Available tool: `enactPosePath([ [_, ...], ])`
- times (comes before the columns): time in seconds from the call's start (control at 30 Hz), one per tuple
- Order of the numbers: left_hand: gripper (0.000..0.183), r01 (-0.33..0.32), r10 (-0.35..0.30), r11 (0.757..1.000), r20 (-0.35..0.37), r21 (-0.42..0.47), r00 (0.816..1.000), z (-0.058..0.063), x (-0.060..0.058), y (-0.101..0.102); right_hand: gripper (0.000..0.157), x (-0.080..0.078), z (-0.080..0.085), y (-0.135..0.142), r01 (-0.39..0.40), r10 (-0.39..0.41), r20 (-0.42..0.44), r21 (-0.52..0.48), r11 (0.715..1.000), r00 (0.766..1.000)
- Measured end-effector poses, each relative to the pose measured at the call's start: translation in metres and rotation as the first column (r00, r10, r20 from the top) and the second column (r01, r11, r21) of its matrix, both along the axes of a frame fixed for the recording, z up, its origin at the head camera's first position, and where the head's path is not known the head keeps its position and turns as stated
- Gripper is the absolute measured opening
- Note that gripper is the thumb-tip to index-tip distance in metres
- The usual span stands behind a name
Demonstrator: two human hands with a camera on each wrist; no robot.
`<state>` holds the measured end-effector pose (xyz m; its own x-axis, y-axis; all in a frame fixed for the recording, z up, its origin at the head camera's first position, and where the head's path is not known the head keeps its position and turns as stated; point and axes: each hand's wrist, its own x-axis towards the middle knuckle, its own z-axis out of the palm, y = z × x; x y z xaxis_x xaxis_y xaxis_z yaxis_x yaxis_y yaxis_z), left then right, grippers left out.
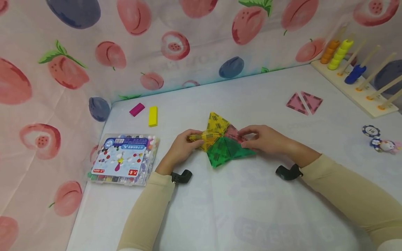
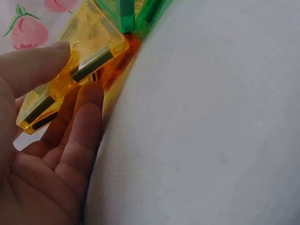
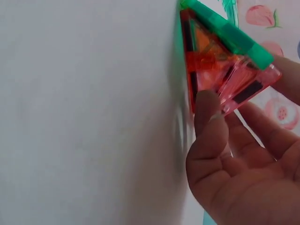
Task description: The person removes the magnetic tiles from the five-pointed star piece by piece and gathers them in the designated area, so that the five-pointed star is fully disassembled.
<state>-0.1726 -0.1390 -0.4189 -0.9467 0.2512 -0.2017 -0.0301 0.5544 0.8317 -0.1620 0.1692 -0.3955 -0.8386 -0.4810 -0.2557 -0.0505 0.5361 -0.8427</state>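
A star-shaped build of translucent magnetic tiles lies on the white table in the head view, with yellow tiles (image 1: 216, 122) at the back and left, green tiles (image 1: 216, 155) in front and a pink tile (image 1: 233, 132) at the right. My left hand (image 1: 183, 145) pinches the build's left yellow point, thumb on top of the yellow tile (image 2: 91, 40) and fingers below it. On the opposite side, my right hand (image 1: 267, 139) grips the right point. There, thumb and fingers close on the pink tile (image 3: 211, 77), beside a green tile (image 3: 232, 35).
At the left lies a clear box (image 1: 120, 158) of molecular model parts. Behind it are a magenta block (image 1: 136, 109) and a yellow block (image 1: 153, 116). Two pink triangle tiles (image 1: 297, 103) lie back right, near a peg board (image 1: 351, 83), a chip (image 1: 371, 130) and a small figurine (image 1: 384, 145).
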Motion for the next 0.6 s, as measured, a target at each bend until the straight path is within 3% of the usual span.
enactPosePath([
  [0.4,0.031,0.007,-0.007,1.0,-0.003,0.005,1.0,-0.001,0.0,0.0,0.052,0.0,-0.001,0.015,-0.093,0.104,-0.094,0.122,0.988,0.99],
  [0.6,0.035,0.018,-0.018,1.0,0.003,0.006,1.0,-0.001,-0.001,-0.003,0.051,0.006,0.006,0.043,-0.038,0.093,-0.202,0.258,0.965,0.975],
])
